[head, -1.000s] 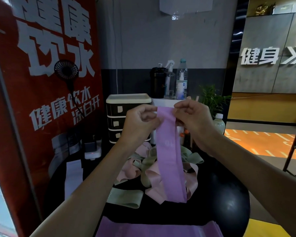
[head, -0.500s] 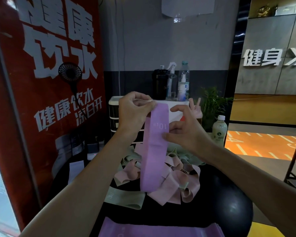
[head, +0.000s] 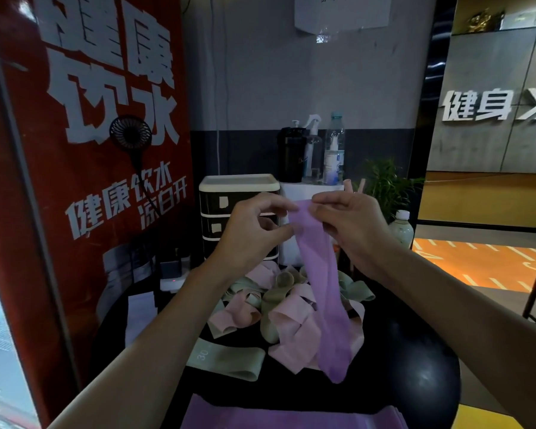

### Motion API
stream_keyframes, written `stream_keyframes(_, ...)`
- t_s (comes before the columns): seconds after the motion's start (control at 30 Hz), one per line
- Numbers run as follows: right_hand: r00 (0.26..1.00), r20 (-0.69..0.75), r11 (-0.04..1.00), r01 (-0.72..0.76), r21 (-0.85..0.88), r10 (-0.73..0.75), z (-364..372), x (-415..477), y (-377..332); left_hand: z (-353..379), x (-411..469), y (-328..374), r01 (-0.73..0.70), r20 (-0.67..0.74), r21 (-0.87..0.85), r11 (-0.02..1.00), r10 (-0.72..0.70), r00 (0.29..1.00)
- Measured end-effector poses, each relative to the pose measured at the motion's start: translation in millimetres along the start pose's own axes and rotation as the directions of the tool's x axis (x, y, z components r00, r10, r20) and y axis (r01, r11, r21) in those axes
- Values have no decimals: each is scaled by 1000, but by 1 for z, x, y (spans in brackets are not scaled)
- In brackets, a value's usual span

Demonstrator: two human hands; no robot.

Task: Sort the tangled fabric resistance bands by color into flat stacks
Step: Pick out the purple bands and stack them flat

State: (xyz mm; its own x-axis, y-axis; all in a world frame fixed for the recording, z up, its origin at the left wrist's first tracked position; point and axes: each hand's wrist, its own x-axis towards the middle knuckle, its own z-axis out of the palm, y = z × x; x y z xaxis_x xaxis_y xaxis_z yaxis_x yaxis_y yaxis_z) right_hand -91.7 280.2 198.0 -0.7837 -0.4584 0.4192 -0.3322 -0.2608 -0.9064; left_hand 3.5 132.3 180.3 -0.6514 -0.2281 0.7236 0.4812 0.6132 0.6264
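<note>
Both hands are holding one purple band (head: 321, 280) up above the dark round surface (head: 415, 394). The left hand (head: 254, 233) is pinching the band's upper left edge, its fingers (head: 280, 232) closed on the cloth; the right hand (head: 350, 227) is gripping the upper right edge, fingers (head: 322, 209) likewise clamped on it. The band is hanging as a long, soft, matte woven loop, narrowing and slightly twisting toward its rounded lower end, which is dangling in front of the tangled pile (head: 288, 308).

The pile is lying on the surface behind the band — pale pink and sage green fabric loops, curled and interlaced. One green band (head: 226, 359) is lying flat and apart at the pile's near left, printed "30". A flat purple stack (head: 291, 418) is lying at the near edge of the surface.

Behind the pile, a black and cream drawer unit (head: 239, 209) is standing, partly hidden by the left hand. Bottles (head: 313, 153) are standing on a white box behind. A red banner (head: 84, 150) is filling the left side, and a small black fan (head: 130, 137) is showing in front of it
</note>
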Motion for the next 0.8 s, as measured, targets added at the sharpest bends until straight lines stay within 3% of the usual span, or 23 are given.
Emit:
stream_keyframes(0.17,999,35,999,4,-33,-3,-4,0,2,6,5,2,-12,-44,12,1000,13,999)
stream_keyframes(0.37,971,174,939,206,-275,-162,-8,-10,-2,6,12,6,21,-119,-100,995,-33,992)
stream_keyframes(0.5,939,146,850,344,-398,-312,-6,-10,1,4,14,7,60,-102,-89,994,-69,992)
stream_keyframes(0.8,918,144,826,396,-402,-370,0,-5,-4,-4,9,4,58,13,-35,998,-57,998)
